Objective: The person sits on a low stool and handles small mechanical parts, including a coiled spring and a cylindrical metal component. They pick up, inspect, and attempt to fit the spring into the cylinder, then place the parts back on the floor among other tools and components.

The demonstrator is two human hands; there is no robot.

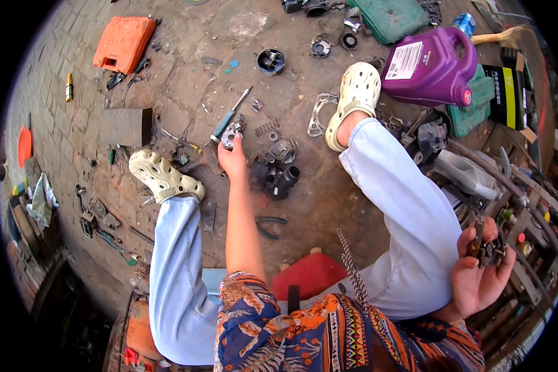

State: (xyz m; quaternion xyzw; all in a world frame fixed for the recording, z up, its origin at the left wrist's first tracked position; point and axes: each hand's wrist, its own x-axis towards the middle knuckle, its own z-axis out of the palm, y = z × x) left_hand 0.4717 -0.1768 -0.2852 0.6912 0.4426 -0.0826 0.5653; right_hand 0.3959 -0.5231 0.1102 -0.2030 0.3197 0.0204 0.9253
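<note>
My left hand (233, 162) reaches forward over the ground, its fingers closed at the edge of a small silvery metal part (230, 132). Right beside that part lies a screwdriver (224, 123) with a teal handle, its shaft pointing away to the upper right. A coil spring (267, 127) and a black pipe-like housing (282, 183) lie just to the right of this hand. At the far right, by my knee, my right hand (477, 282) is raised with its fingers curled around a dark, greasy metal part (491, 249). The exact kind of either part cannot be made out.
Pliers (270, 227) lie near my left forearm. A purple jug (429, 67) stands beyond my right shoe, near a green case (387, 18). At the left are a metal block (127, 126) and an orange case (124, 44). A rack of metal parts (521, 204) runs along the right.
</note>
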